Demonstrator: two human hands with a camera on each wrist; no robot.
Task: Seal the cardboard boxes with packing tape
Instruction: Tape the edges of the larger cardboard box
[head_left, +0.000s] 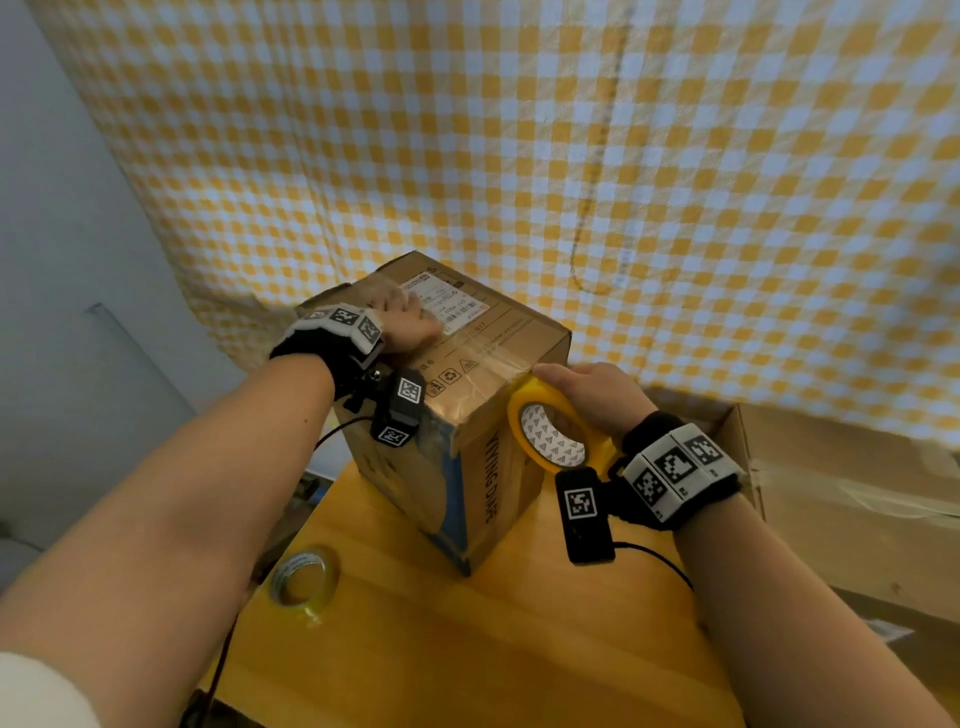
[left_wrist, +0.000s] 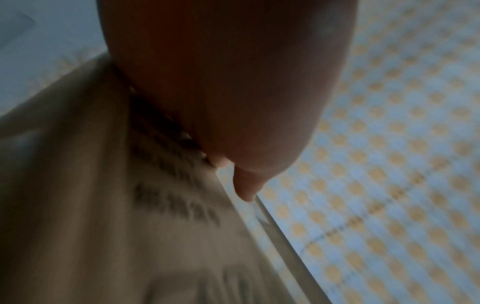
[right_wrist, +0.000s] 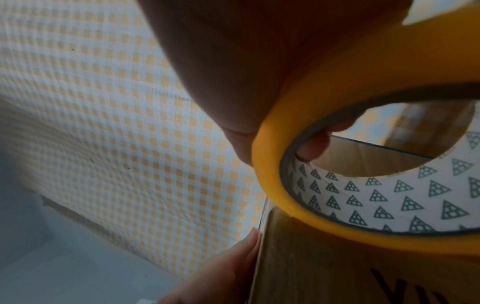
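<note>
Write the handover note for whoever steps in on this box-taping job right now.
Left hand: flat, pressing on top of the cardboard box.
Right hand: grips the yellow tape dispenser at the box's right top edge.
Box stands on the yellow table; spare tape roll lies near the table's left edge.
Done: clear tape strip laid across the top.
Left: bring the tape down the side, cut it and smooth it. Another box waits on the right.

The box (head_left: 457, 395) sits on the table (head_left: 519, 649), toward the far edge. Left hand (head_left: 410, 325) lies on top of it, over the label (head_left: 452, 304). Right hand (head_left: 592, 395) holds the tape dispenser (head_left: 558, 431) against the box's upper right edge. A spare tape roll (head_left: 304, 577) lies on the table, front left of the box. Checked cloth (head_left: 571, 156) hangs behind; another carton (head_left: 841, 504) is off right.
</note>
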